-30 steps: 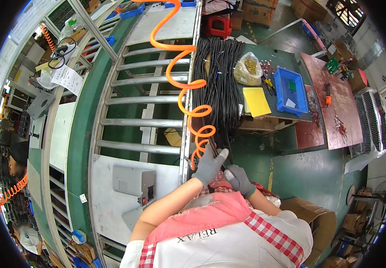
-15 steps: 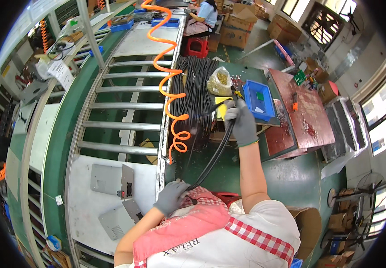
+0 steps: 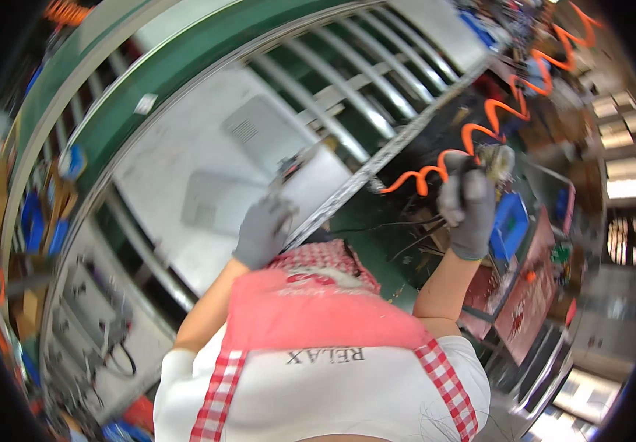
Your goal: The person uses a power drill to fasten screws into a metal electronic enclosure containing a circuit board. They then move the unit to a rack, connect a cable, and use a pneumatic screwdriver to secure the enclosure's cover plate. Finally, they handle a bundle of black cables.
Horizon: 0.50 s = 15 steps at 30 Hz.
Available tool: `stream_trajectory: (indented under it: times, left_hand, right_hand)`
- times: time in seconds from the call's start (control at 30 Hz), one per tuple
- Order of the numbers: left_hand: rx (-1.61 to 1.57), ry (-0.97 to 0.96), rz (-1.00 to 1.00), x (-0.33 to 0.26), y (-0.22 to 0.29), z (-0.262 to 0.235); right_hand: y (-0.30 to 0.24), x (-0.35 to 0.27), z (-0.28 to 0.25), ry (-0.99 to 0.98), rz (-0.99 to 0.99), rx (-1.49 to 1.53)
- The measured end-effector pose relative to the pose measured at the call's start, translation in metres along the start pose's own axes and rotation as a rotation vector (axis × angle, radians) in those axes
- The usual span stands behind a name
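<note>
My left hand (image 3: 265, 230), in a grey glove, is over the near edge of the pale metal bench top. Its fingers are loosely bent and apart, with nothing visible in them. They are close to two grey sheet-metal housings, one behind (image 3: 262, 132) and one in front (image 3: 222, 202), both smeared by motion. On the right my right hand (image 3: 469, 210), also grey-gloved, is closed around black cables (image 3: 413, 223). Their thin ends trail leftward below the bench edge. The glove hides the gripped part.
A coiled orange air hose (image 3: 506, 110) hangs between the bench and my right hand. Beyond the bench top runs a metal roller conveyor (image 3: 325, 81). A blue tray (image 3: 508, 225) and a reddish board (image 3: 528, 313) are right of my right hand.
My view has swung leftward and turned. My left hand has come off the cables and moved over the bench top beside the housings. My right hand still grips the cables.
</note>
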<state>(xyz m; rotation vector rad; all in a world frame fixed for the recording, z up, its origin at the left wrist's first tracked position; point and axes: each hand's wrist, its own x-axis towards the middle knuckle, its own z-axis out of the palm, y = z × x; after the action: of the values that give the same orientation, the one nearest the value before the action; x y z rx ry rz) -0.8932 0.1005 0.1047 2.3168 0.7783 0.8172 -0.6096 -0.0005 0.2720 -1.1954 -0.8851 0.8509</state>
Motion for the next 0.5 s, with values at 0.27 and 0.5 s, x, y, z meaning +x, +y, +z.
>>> stream_trajectory:
  times: [0.27,0.5]
  left_hand:
    - [-0.112,0.283,-0.698,-0.051,-0.06,-0.01]
    - [-0.148,0.076,-0.874,-0.04,-0.073,0.042]
  right_hand:
    - [0.162,0.008,0.124,-0.593,0.584,-0.246]
    - [0.186,0.007,0.123,-0.503,0.523,-0.169]
